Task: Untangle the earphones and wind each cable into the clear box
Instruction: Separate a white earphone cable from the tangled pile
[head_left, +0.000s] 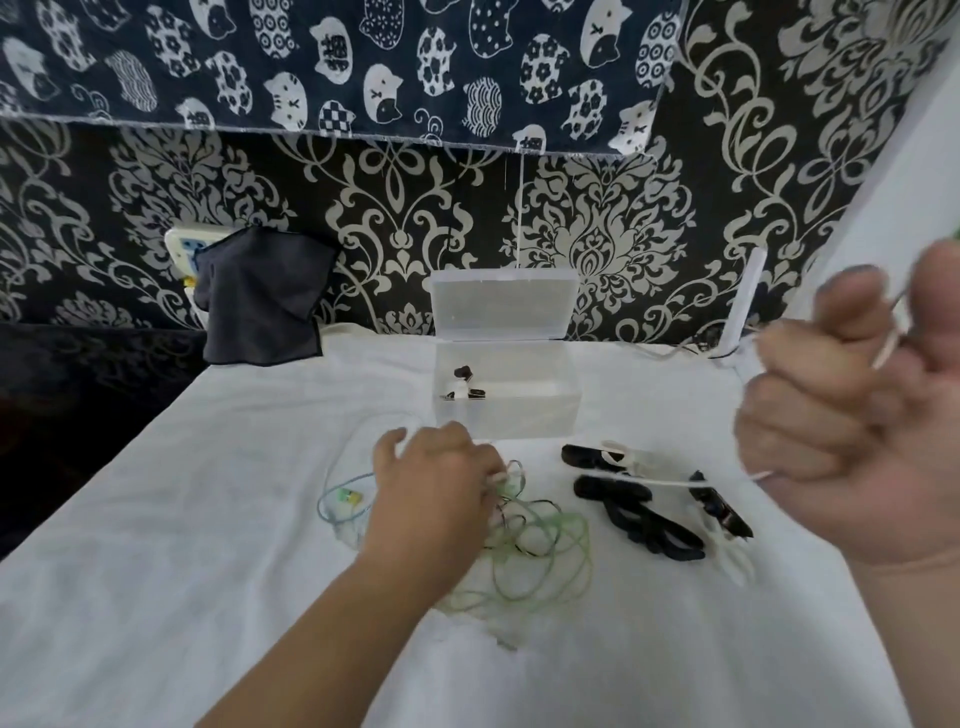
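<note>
Two hands are holding one white cable (675, 483) running roughly L-to-R: the left hand (436, 488) is sitting on the tangle (540, 551) just in front of the clear box (519, 421), pinching it down, while the right hand (831, 415), raised well off to the R, is clenching round the cable.

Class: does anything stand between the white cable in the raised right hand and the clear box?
Nothing covers the clear box: its lid stands open. But the white cable from the right hand runs across black strap-like pieces lying before the box. The left hand grips the earphone tangle.
</note>
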